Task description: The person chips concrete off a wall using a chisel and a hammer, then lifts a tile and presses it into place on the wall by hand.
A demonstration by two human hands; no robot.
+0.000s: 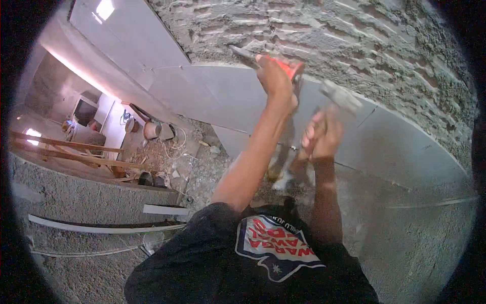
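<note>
My left hand [276,81] is closed around a chisel with a red hand guard [288,67]. The chisel's dark metal blade [244,54] points left at the lower border of the rough, grooved wall surface [324,35]. Smeared by motion, my right hand [324,134] grips a hammer, whose grey head [341,96] is in the air right of the chisel. Its handle is mostly hidden by my fingers. Below the rough strip, smooth pale grey tiles [207,86] cover the wall.
Rubble [197,162] lies on the floor below, with buckets [151,130] farther off at the left. Wooden beams [71,154] cross the left side. Pale strips [101,229] run along the rough grey surface at lower left.
</note>
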